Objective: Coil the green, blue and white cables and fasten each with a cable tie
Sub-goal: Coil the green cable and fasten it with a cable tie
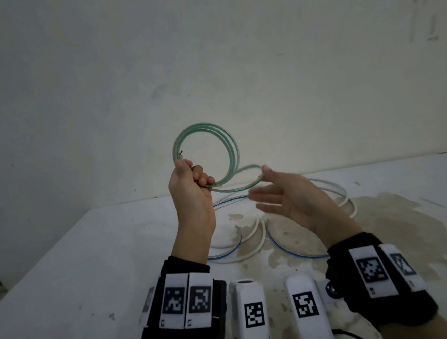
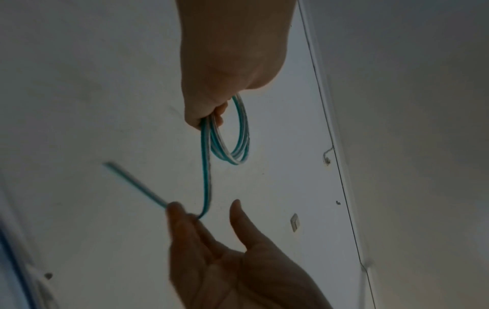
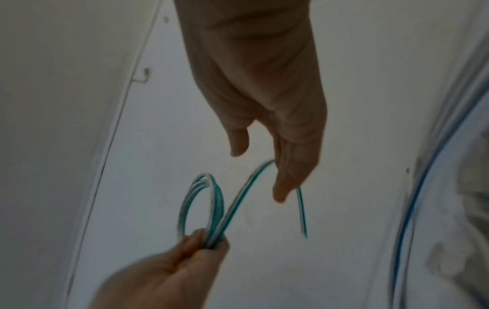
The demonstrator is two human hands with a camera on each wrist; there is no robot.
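Observation:
The green cable is wound into a small coil of several turns, raised above the table. My left hand grips the bottom of that coil in a fist. A loose tail runs right from the fist and lies across the fingers of my right hand, whose fingers are straight and spread. In the right wrist view the tail passes behind those fingers and its free end hangs past them. The blue cable and the white cable lie in loose curves on the table beneath my hands. No cable tie shows.
The white table is stained around the cables and at the right. A plain wall stands close behind it. The table's left edge runs diagonally at the lower left.

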